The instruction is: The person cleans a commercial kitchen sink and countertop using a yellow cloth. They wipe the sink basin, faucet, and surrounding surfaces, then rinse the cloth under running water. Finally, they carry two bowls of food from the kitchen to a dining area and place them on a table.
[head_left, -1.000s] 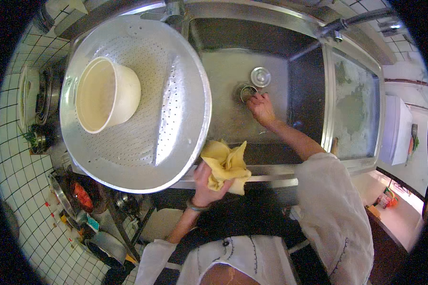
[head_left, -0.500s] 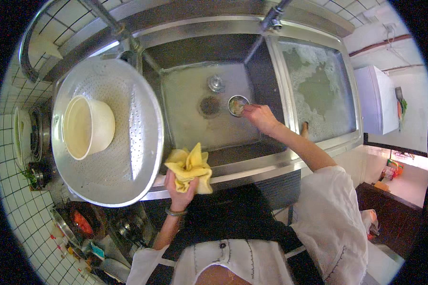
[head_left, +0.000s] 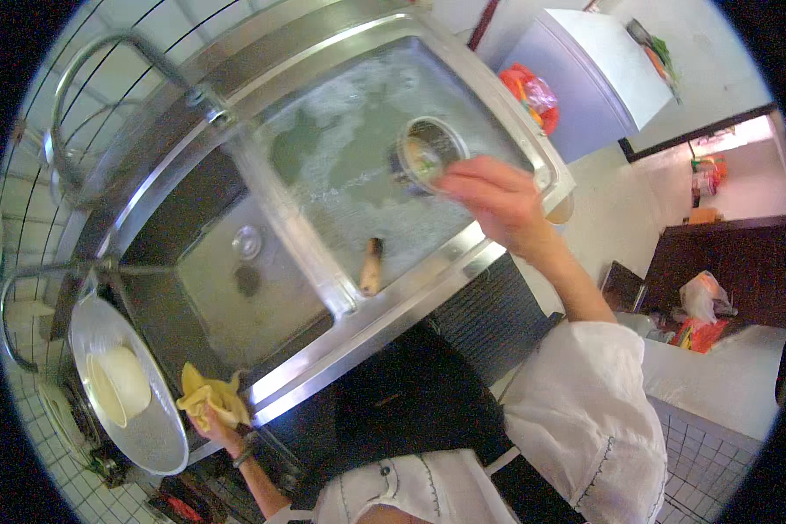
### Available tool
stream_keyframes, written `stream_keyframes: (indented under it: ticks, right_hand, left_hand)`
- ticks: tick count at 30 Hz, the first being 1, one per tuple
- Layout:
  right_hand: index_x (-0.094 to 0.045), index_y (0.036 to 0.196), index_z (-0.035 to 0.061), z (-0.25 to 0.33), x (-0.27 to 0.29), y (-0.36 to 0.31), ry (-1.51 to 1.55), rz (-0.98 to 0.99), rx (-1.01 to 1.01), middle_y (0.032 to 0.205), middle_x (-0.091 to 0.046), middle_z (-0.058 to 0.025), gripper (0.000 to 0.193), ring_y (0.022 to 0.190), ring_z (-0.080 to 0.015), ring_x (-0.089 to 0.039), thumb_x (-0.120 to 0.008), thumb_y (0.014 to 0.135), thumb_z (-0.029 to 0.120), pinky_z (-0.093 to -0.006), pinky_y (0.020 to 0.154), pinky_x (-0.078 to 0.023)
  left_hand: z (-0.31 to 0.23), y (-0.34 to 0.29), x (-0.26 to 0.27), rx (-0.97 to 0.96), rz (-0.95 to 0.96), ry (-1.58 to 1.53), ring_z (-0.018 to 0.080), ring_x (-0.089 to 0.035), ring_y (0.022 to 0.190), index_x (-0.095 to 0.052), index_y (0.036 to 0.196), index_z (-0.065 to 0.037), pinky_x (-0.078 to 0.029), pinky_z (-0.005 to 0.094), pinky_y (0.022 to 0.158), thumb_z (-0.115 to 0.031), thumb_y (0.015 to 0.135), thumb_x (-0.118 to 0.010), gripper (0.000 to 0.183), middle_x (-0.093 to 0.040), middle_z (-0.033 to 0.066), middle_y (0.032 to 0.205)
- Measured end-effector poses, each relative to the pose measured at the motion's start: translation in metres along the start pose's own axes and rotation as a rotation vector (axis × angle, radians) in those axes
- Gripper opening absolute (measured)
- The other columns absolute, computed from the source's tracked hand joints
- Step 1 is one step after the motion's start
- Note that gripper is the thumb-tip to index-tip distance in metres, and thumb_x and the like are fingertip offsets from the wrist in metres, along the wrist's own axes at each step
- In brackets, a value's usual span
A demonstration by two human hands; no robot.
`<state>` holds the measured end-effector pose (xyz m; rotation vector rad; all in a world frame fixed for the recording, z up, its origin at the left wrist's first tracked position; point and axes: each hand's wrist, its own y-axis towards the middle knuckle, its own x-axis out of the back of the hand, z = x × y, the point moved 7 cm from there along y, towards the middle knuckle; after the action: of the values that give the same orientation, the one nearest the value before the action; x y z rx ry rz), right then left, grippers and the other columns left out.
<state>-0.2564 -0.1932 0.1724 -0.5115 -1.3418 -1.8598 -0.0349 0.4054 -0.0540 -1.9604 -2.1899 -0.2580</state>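
Observation:
My right hand (head_left: 505, 205) grips the rim of a small round sink strainer basket (head_left: 430, 144), tilted above the water-filled right basin (head_left: 345, 148). Pale and greenish food scraps show inside it, and it is slightly blurred. A crumpled yellow cloth (head_left: 211, 397) is in my left hand (head_left: 223, 432), by the front edge of the left basin (head_left: 236, 323). At the right basin's near wall a wooden handle (head_left: 372, 271) sticks out of the foamy water.
A large perforated metal colander (head_left: 164, 419) stands at the left with a cream tub (head_left: 124, 384) in it. A round metal piece (head_left: 246, 242) lies beside the drain (head_left: 248, 279). Curved faucets (head_left: 131, 39) rise behind the sink. A white cabinet (head_left: 585, 79) stands beyond it.
My right hand has lifted the strainer basket out of the left basin and carried it right, over the right basin. My view has turned right. The cloth stays in my left hand.

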Motion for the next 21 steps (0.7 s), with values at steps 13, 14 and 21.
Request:
stream_keyframes:
  ticks: [13, 14, 21]
  right_hand:
    - [-0.052, 0.106, 0.0014, -0.401, 0.123, -0.508, 1.327, -1.262, -1.519, 0.071, -0.048, -0.0046, 0.02, 0.052, -0.0125, -0.033, -0.054, 0.09, 0.014, -0.0208, 0.045, -0.029]
    - [-0.051, 0.096, 0.0015, -0.419, 0.123, -0.52, 1.408, -1.357, -1.389, 0.066, -0.042, -0.0031, 0.015, 0.055, -0.0131, -0.034, -0.054, 0.09, 0.015, -0.0234, 0.049, -0.031]
    - [-0.051, 0.098, 0.0016, -0.397, 0.171, -0.318, 1.515, -0.8, -0.912, 0.076, -0.047, -0.0028, 0.016, 0.061, -0.0134, -0.038, -0.054, 0.09, 0.015, -0.0261, 0.059, -0.038]
  left_hand:
    - [-0.004, 0.03, -0.023, -0.016, -0.091, -0.026, 0.0184, -0.058, 0.085, -0.058, 0.109, 0.0, -0.049, 0.0305, 0.077, -0.018, 0.088, -0.057, 0.028, -0.061, 0.0088, 0.101]
    - [-0.015, 0.028, -0.022, -0.099, -0.148, 0.158, 0.0183, -0.058, 0.085, -0.057, 0.11, 0.0, -0.049, 0.0299, 0.077, -0.019, 0.087, -0.058, 0.03, -0.06, 0.009, 0.101]
    - [-0.051, 0.006, -0.062, -0.009, -0.172, -0.115, 0.0162, -0.059, 0.087, -0.055, 0.112, -0.001, -0.049, 0.0274, 0.074, -0.015, 0.082, -0.065, 0.035, -0.061, 0.0069, 0.1]
